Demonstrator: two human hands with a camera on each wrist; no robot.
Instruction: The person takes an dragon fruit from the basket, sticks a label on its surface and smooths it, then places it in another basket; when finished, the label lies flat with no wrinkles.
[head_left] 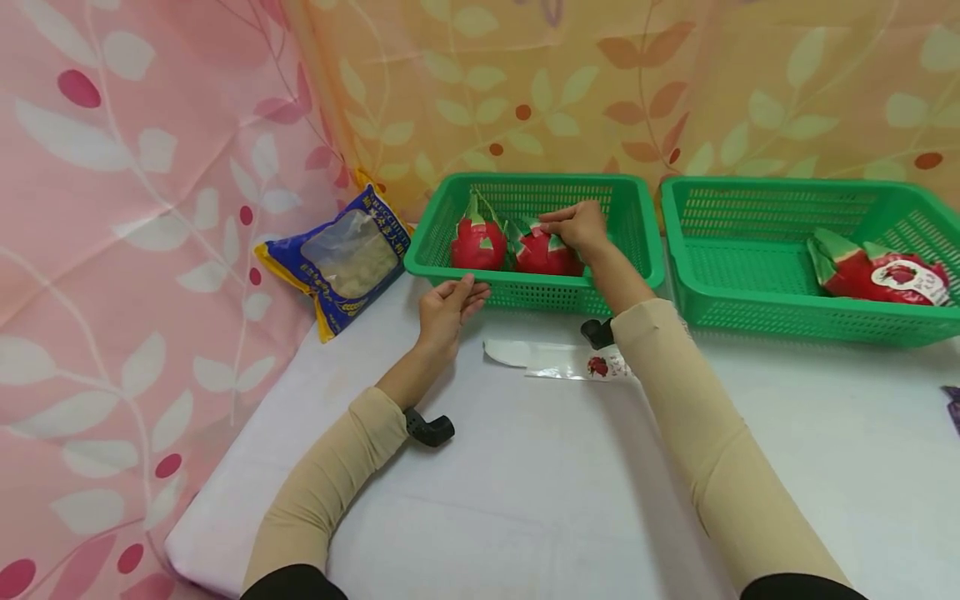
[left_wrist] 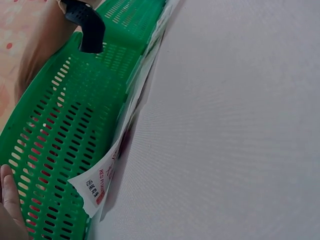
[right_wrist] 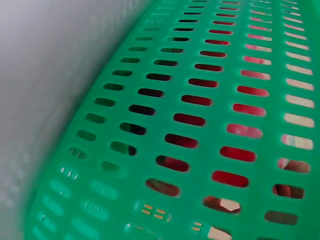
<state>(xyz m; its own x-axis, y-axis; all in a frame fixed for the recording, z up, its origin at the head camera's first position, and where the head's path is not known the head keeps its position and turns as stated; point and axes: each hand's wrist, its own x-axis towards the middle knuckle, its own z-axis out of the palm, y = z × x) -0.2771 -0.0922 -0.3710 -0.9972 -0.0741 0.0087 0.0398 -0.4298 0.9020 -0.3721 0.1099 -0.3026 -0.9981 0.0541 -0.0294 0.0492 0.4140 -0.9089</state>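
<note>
Two red dragon fruits with green scales sit in the left green basket [head_left: 517, 296]. On the right-hand dragon fruit [head_left: 543, 256], my right hand [head_left: 579, 227] pinches near the top with thumb and fingers. The other dragon fruit [head_left: 478, 246], with a long green tip, lies beside it on the left. My left hand [head_left: 444, 312] rests at the basket's front rim, fingers fairly straight; the left wrist view shows only part of it [left_wrist: 11, 202] against the slotted wall. Through the slots in the right wrist view, red fruit [right_wrist: 230, 178] shows, while the right hand is mostly hidden there.
A flat plastic wrapper [head_left: 555, 360] printed with a red fruit lies before the basket. To the right, a second green basket [head_left: 787, 308] holds a red and green package [head_left: 885, 271]. A blue and yellow bag [head_left: 341, 254] leans at the left, near the patterned curtain [head_left: 187, 125].
</note>
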